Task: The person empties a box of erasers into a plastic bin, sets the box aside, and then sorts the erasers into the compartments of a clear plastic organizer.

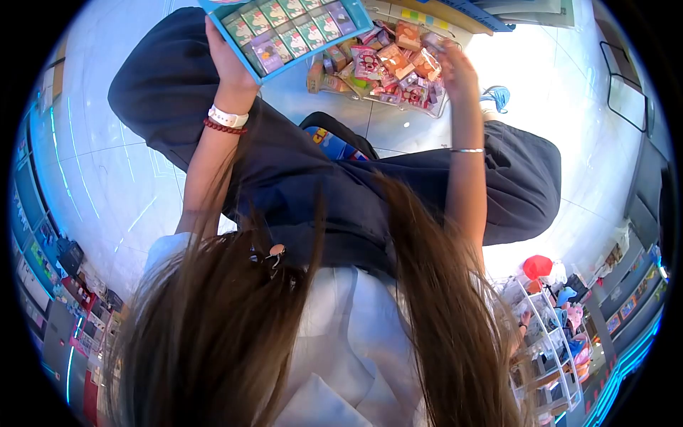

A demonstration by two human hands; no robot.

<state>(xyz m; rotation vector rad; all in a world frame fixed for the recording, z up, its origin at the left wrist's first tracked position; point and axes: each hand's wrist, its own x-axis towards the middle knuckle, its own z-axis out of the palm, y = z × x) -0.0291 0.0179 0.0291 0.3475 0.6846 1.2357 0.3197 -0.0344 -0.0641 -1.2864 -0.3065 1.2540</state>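
My left hand (233,62) holds a light-blue tray (310,53) by its left side, tilted at the top of the view. Rows of small green-and-white boxes (272,44) fill the tray, with a few purple ones among them. To its right, my right hand (457,69) is at the right edge of a clear bin (430,108) heaped with small orange, pink and red packets (367,62). Its fingers are bent and blurred, and whether they hold a packet is not clear.
A cardboard box (455,16) stands behind the bin. Below the bin, a dark bag with a blue print (331,144) lies between my legs. A white wire rack (546,334) with plush toys is at the lower right. Shelves line the far left.
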